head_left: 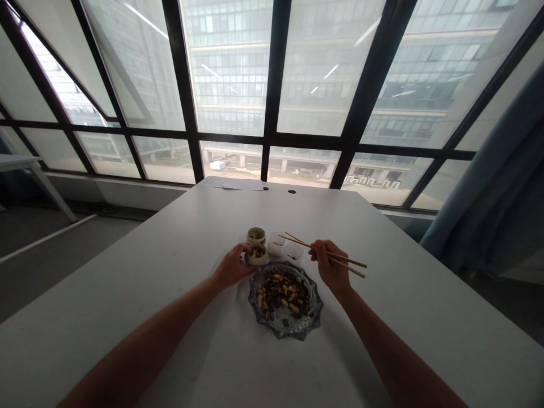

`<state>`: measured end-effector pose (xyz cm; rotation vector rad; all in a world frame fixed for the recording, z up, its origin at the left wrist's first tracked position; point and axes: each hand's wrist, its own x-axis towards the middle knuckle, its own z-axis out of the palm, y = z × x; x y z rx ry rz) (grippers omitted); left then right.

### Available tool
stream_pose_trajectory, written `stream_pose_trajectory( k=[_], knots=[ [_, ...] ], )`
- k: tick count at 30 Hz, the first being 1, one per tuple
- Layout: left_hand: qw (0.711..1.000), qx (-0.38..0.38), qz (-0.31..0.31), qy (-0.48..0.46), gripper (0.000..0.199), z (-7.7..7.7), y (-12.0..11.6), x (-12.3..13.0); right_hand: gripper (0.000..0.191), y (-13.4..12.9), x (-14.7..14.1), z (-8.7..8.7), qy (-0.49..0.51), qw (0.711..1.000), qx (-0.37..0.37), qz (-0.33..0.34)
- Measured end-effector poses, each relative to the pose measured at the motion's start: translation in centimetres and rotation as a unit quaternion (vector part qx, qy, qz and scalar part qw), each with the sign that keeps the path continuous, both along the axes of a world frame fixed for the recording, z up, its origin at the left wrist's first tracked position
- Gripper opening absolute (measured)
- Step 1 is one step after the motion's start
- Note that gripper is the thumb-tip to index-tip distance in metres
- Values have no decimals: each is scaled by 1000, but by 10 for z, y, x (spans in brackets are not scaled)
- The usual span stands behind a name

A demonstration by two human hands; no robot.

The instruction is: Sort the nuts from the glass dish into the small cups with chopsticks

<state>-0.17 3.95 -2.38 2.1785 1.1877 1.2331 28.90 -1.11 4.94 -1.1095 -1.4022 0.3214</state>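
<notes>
My left hand [233,265] is closed around the side of a small round cup [257,260], which stands on the table with yellowish-brown bits inside. My right hand [332,266] grips a pair of chopsticks [297,241], their tips pointing left above two small white containers. One white container [276,243] stands behind the other white container [293,253], which has a few dark bits in it. Directly behind the held cup is a second small round cup [256,234], greenish inside. Between my forearms lies a scalloped glass plate [312,326] with peanuts [293,307] and dark seeds [302,294].
The white table [178,249] reaches to the windows. Sheets of paper [233,183] lie at its far edge, near a round dark hole [292,191]. A blue curtain [488,175] hangs at the right. Another table [21,162] stands at the far left.
</notes>
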Motion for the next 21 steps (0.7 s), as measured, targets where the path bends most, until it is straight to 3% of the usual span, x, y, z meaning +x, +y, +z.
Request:
stream_pose_trajectory(
  k=[4, 8, 13, 19, 21],
  knots=[
    [1000, 1, 8, 1, 40, -1, 1, 0, 56, -10, 14, 11, 84, 995, -29, 44],
    [1000, 1, 8, 0, 38, -1, 0, 0, 59, -21, 20, 16, 60, 982, -118, 133],
    [1000, -1, 5, -1, 38, 0, 0, -1, 59, -29, 10, 13, 36, 978, -145, 146],
    [1000, 0, 3, 5, 37, 1, -1, -1, 60, -35, 5, 19, 35, 959, -191, 206],
    [1000, -2, 4, 6, 38, 1, -1, -2, 61, -36, 6, 22, 51, 962, -185, 193]
  ],
)
